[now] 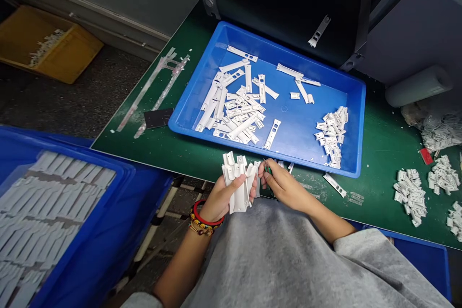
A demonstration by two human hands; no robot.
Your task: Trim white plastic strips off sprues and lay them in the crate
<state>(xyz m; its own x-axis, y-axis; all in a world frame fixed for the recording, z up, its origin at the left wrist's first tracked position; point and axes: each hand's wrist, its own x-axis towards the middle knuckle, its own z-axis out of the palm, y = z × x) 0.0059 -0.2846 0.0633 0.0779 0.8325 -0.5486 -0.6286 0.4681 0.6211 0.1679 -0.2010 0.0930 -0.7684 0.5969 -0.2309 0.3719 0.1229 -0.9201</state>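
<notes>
My left hand is closed around a bundle of white plastic parts, stacked side by side above my lap. Close on its right, my right hand pinches a small green-handled tool with a thin dark tip, mostly hidden by the fingers. The tool is beside the right end of the bundle; whether it touches a part I cannot tell. Just beyond both hands stands a blue tray, with long white parts heaped at its left and short white pieces piled at its right.
A green table carries the tray, a loose white part and piles of small pieces at right. A conveyor belt with parts on it rises behind. At left are a blue bin of rowed parts and a yellow bin.
</notes>
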